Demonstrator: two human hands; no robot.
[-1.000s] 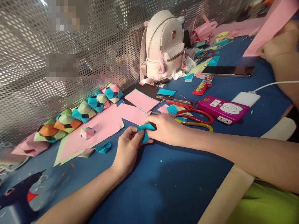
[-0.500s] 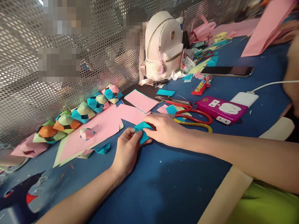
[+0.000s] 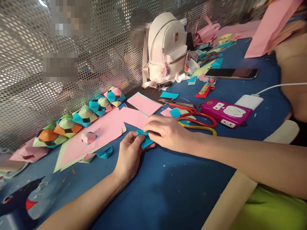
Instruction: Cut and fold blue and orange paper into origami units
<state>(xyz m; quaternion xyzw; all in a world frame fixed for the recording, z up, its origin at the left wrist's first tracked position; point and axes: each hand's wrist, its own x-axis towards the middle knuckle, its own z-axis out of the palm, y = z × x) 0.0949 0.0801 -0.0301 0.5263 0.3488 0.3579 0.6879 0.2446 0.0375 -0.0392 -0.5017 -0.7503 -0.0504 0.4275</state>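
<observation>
Treat the blue paper (image 3: pixel 146 143) as probably light, crisp, easily creased, best taken by its folded edges, here pinched over the table (image 3: pixel 148 195) by fingers of left hand (image 3: pixel 128 153) and right hand (image 3: pixel 169 132).

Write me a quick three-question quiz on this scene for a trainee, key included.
1. What is held between the left hand and the right hand?
a) orange paper
b) folded blue paper
c) white tissue

2. True or false: the dark-screened phone lies nearer to the white backpack than the glue gun does.

3. Fill in the colour: the power strip by the white charger is ____.

Key: 1: b; 2: true; 3: purple (or magenta).
</observation>
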